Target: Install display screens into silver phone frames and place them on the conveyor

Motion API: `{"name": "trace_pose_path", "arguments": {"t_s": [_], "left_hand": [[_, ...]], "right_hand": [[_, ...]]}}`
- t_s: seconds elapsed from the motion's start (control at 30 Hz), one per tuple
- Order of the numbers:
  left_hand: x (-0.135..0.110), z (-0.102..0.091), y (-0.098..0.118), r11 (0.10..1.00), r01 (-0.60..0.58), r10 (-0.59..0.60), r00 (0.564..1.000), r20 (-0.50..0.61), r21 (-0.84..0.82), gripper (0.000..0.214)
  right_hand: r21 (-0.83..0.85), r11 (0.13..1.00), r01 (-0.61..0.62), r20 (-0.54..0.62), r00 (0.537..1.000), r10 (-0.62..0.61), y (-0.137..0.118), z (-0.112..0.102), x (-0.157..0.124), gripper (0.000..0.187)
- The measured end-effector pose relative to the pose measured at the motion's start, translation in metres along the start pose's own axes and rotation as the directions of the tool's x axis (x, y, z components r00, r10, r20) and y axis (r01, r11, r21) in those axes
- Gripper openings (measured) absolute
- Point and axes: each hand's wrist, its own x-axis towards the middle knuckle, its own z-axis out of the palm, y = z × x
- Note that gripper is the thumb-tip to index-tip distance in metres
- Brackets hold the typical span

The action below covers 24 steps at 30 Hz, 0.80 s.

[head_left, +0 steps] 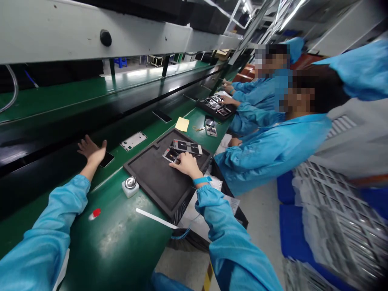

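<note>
My left hand (91, 150) is stretched out flat over the black conveyor belt (45, 161), fingers spread, its edge on a dark phone (106, 159) lying at the belt's rim. My right hand (185, 164) rests on a black foam tray (151, 173), its fingers curled on a phone part (171, 155). A second phone part (186, 146) lies just beyond it on the tray. A white phone frame (133, 140) sits on the green bench between my hands.
A small white dispenser with a metal top (130, 186), a red-tipped item (95, 214) and a white strip (154, 218) lie on the green bench (115, 242). A yellow note (182, 124) lies farther along. Two co-workers in blue coats (273, 145) work at trays to my right.
</note>
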Motion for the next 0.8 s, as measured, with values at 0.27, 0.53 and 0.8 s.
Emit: {"name": "trace_pose_path", "arguments": {"t_s": [0.27,0.53,0.8], "left_hand": [[0.016,0.060,-0.027,0.545,0.042,-0.205,0.975,0.085,0.837,0.119],[0.036,0.075,-0.035,0.466,-0.137,-0.153,0.961,0.232,0.874,0.085],[0.027,0.043,0.004,0.722,-0.008,0.014,1.000,-0.002,0.692,0.101]], "right_hand": [[-0.051,0.997,0.052,-0.002,0.999,-0.052,0.000,0.007,-0.020,0.055],[-0.028,0.992,0.127,0.017,0.992,-0.127,0.004,0.010,-0.030,0.049],[-0.008,0.998,-0.068,0.034,0.997,0.068,-0.008,-0.003,0.012,0.055]]}}
